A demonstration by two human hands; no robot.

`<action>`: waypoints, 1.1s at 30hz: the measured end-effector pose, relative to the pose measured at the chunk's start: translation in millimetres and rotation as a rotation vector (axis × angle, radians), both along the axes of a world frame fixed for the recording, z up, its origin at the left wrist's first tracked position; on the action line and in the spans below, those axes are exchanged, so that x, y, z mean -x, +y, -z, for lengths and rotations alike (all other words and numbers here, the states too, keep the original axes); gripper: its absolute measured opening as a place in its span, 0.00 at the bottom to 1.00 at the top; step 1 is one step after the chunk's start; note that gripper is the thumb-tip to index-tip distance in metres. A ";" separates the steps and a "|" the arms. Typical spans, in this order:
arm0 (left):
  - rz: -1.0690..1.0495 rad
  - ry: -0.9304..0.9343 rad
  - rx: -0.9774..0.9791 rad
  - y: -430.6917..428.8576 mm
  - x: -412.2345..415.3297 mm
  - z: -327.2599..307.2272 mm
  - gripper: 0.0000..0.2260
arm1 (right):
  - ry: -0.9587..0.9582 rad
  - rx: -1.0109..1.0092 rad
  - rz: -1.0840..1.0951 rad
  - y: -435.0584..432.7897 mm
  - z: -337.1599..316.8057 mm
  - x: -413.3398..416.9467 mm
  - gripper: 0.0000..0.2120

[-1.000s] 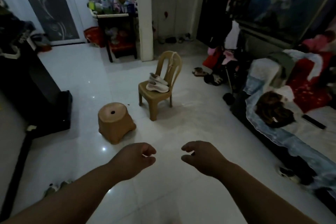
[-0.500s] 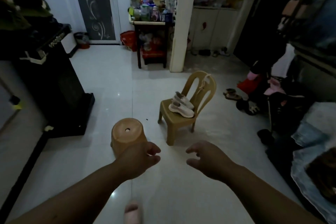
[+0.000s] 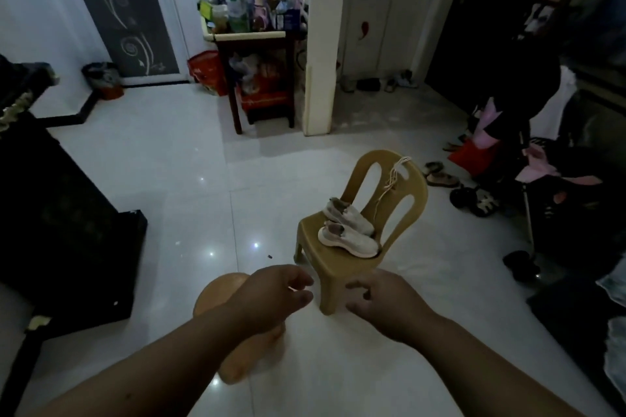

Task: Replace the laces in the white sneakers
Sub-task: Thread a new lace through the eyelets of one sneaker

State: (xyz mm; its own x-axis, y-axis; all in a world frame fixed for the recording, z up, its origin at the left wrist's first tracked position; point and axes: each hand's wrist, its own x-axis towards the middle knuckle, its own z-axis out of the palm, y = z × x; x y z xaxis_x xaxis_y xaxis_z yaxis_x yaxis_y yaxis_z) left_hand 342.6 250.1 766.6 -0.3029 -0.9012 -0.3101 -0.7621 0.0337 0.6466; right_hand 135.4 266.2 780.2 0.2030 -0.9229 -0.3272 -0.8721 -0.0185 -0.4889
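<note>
Two white sneakers (image 3: pixel 349 230) lie side by side on the seat of a small tan plastic chair (image 3: pixel 342 266). A pale lace (image 3: pixel 393 179) hangs over the chair's backrest. My left hand (image 3: pixel 271 294) hovers empty, fingers loosely curled, in front of the chair and over a tan stool (image 3: pixel 216 294). My right hand (image 3: pixel 386 301) is also empty, fingers loosely curled, just before the chair's front leg. Neither hand touches the chair or the shoes.
A black cabinet (image 3: pixel 57 223) stands on the left. A cluttered side table (image 3: pixel 250 37) and a white pillar (image 3: pixel 325 44) are behind the chair. Sandals and shoes (image 3: pixel 440 176) lie on the floor at the right, beside a dark stroller (image 3: pixel 559 200).
The view has come closer to the chair and stool. Both hands now reach nearer the chair; the stool now lies under my left forearm.
</note>
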 end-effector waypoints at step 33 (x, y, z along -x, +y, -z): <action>0.420 -0.117 -0.074 -470.9 186.9 24.7 0.09 | -0.146 -0.134 0.379 -407.3 56.2 176.3 0.17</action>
State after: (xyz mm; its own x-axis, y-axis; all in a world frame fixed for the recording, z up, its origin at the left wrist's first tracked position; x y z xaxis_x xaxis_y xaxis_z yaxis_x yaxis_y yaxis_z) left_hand 155.6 -220.7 741.9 -0.5976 -0.6813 -0.4227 -0.7600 0.3135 0.5693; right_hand -40.9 -141.1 724.0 -0.0897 -0.8924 -0.4422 -0.7264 0.3624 -0.5839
